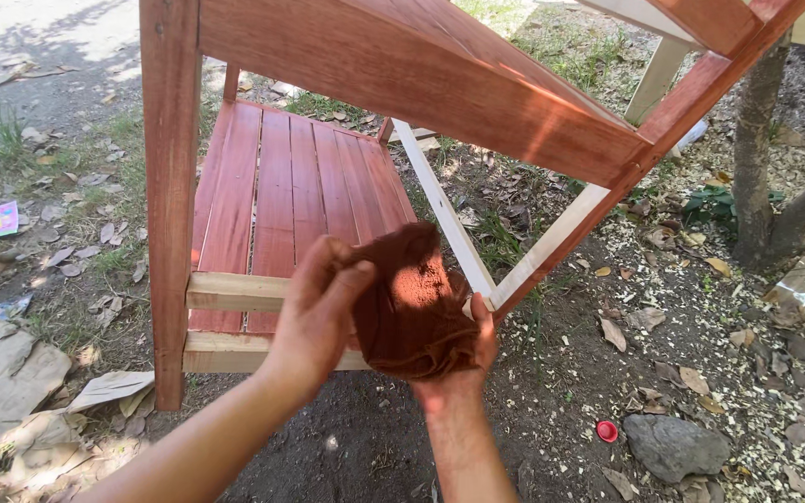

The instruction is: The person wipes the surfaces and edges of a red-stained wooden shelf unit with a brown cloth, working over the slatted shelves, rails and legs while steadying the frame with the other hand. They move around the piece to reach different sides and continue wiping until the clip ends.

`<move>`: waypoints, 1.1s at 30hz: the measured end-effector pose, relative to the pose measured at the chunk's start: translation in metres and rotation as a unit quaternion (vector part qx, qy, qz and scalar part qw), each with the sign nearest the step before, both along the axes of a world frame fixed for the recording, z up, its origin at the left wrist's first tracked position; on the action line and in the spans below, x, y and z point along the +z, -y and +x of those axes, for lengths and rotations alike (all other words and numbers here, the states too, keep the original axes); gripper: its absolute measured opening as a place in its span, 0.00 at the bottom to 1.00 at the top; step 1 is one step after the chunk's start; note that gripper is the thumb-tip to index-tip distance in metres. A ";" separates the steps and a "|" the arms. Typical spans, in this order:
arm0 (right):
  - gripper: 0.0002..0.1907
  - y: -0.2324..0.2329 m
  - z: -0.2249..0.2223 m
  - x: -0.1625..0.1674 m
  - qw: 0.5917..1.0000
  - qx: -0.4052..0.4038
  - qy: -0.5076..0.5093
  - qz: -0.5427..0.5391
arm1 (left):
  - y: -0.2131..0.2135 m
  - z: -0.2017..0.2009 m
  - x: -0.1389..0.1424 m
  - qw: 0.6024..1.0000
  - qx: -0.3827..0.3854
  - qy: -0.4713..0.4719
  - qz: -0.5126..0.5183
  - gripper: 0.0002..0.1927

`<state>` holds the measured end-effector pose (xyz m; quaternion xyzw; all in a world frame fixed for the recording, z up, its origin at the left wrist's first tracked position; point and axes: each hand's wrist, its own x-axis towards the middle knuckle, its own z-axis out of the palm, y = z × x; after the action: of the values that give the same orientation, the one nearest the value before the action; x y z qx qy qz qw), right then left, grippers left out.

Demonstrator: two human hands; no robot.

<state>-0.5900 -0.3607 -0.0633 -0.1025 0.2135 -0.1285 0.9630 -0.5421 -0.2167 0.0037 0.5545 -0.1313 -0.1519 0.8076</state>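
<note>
A stained, reddish-brown rag (414, 303) is bunched between both my hands in the middle of the view. My left hand (319, 312) grips its left side with the fingers curled over the top edge. My right hand (466, 359) holds it from underneath, mostly hidden by the cloth. Behind them stands a wooden furniture frame (421, 74), partly stained red-brown, with a slatted panel (291, 186) and bare pale rails (235, 291).
The frame's red post (170, 186) stands on dirt at the left. A grey rock (675, 445) and a small red cap (607, 431) lie at the lower right. A tree trunk (757, 140) rises at the right. Cardboard scraps (2, 382) and dry leaves lie at the left.
</note>
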 end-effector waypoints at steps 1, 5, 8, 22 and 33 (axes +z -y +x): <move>0.30 -0.002 -0.002 -0.001 1.000 0.003 0.023 0.009 | 0.002 -0.004 0.001 0.994 -0.065 0.053 0.064 0.04; 0.31 -0.004 -0.006 -0.012 0.998 -0.008 0.059 -0.013 | 0.000 -0.020 0.004 0.828 -0.154 0.455 0.291 0.13; 0.22 0.006 -0.004 -0.019 0.997 0.023 0.072 -0.012 | -0.008 -0.025 0.008 0.758 -0.178 0.528 0.339 0.20; 0.49 -0.012 0.026 0.017 0.299 0.029 -0.013 -0.954 | -0.131 -0.004 0.020 0.737 0.326 0.469 0.362 0.11; 0.31 -0.102 0.057 0.012 0.362 -0.121 -0.003 -0.924 | -0.174 0.024 0.008 0.811 0.293 0.366 0.351 0.15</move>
<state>-0.5331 -0.2585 -0.0518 -0.9018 -0.0266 -0.3599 0.2378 -0.5186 -0.0431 0.0115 0.8270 -0.1860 0.2701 0.4566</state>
